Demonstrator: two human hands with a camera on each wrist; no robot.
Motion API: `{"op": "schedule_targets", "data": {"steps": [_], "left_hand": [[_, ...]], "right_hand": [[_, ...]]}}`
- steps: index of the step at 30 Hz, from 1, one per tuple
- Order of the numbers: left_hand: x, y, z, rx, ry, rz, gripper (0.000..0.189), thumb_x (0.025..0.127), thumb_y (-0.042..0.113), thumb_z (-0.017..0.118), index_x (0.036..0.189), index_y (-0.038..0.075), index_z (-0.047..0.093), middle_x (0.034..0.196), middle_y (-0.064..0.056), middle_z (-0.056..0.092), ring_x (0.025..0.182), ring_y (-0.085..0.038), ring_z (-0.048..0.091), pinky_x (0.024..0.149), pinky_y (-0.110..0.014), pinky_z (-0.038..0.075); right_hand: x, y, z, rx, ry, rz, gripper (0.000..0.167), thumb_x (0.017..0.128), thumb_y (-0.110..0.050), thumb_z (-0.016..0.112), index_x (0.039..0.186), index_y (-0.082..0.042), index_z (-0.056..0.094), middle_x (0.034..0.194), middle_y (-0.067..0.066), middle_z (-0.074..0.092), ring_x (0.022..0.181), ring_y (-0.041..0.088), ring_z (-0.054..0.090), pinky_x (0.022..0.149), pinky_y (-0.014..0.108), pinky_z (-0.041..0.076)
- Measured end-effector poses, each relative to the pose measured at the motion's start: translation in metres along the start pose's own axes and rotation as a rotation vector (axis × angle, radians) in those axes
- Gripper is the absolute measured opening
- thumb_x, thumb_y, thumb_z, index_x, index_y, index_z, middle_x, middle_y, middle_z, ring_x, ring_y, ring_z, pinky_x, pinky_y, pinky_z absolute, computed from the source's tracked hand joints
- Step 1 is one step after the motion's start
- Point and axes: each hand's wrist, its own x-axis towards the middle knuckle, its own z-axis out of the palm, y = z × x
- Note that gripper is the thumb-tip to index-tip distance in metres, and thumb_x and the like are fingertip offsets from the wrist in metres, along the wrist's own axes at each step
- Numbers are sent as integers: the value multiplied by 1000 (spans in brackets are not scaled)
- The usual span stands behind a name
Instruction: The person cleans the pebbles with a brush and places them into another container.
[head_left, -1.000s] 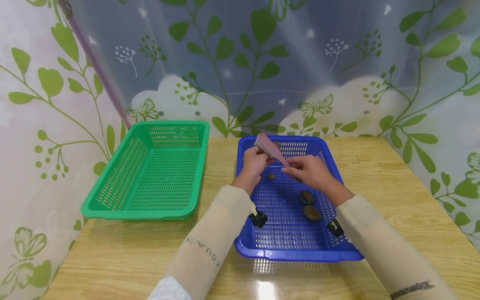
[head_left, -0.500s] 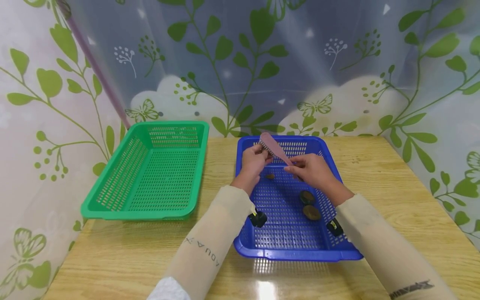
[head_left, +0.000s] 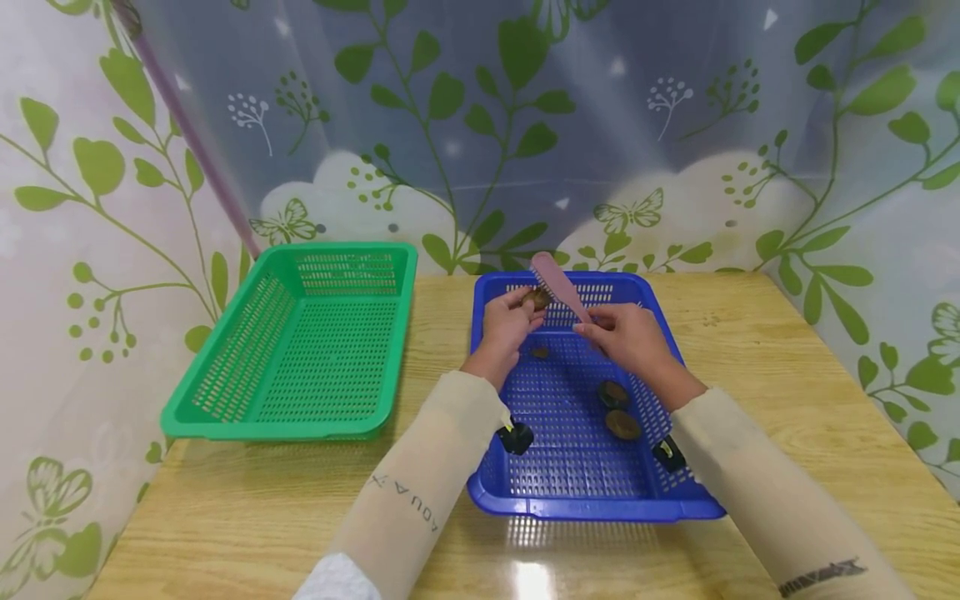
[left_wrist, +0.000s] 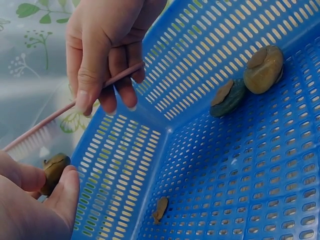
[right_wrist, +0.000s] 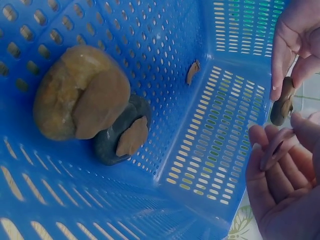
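Above the far end of a blue basket [head_left: 622,508], my left hand [head_left: 504,329] pinches a small brown stone [head_left: 536,297] between thumb and fingers. My right hand [head_left: 630,337] grips the handle of a pink brush [head_left: 558,282], its white bristles facing the stone. In the left wrist view the brush head lies beside the stone [left_wrist: 56,174], partly behind the left fingers. Inside the basket lie a dark green stone [right_wrist: 115,150] and a larger yellowish stone [right_wrist: 60,100], each with a brown patch on it. A small brown flake [head_left: 539,353] lies farther back on the basket floor.
To the left a green basket [head_left: 401,358] stands on the wooden table [head_left: 247,517]. A leaf-patterned curtain [head_left: 465,150] hangs behind and at both sides. Black wrist cameras [head_left: 516,437] hang from the sleeves over the blue basket.
The brush has shifted right and up from over the left fingers, so the stone in the left hand now shows. The left hand and the stones in the basket have hardly moved.
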Motion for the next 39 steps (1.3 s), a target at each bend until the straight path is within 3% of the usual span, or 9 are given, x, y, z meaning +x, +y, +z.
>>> {"op": "schedule_targets", "data": {"steps": [8, 16, 26, 32, 39], "left_hand": [[-1, 0, 0, 25, 11, 4, 34, 101, 5, 49, 133, -2, 56, 120, -21, 64, 107, -29, 65, 88, -32, 55], [-1, -2, 0, 45, 30, 11, 30, 97, -4, 50, 125, -5, 62, 110, -19, 67, 95, -22, 67, 85, -31, 56], [-3, 1, 0, 62, 22, 21, 33, 101, 4, 48, 132, -2, 57, 116, -21, 65, 103, -29, 66, 86, -32, 55], [-1, 0, -1, 78, 28, 27, 34, 102, 4, 47, 134, -2, 56, 117, -21, 65, 102, -28, 66, 85, -30, 56], [-1, 1, 0, 61, 41, 23, 35, 102, 3, 46, 135, -2, 54, 119, -21, 64, 103, -27, 66, 84, -28, 56]], "right_hand": [[-2, 1, 3, 60, -58, -82, 23, 95, -24, 65, 108, -7, 70, 63, 6, 60, 52, 16, 47, 47, 30, 37], [-1, 1, 5, 58, -112, -94, 31, 94, -25, 66, 118, -5, 69, 65, 2, 61, 51, 15, 46, 47, 29, 36], [-3, 2, 1, 61, -146, -18, 38, 94, -24, 66, 123, 2, 65, 93, 17, 73, 67, 24, 65, 54, 30, 47], [-2, 1, 0, 38, -147, -3, 38, 94, -25, 65, 122, 1, 65, 93, 19, 72, 66, 23, 65, 54, 29, 46], [-2, 1, -1, -6, -96, -6, 33, 94, -23, 66, 117, 0, 69, 92, 15, 73, 66, 17, 60, 57, 29, 46]]}}
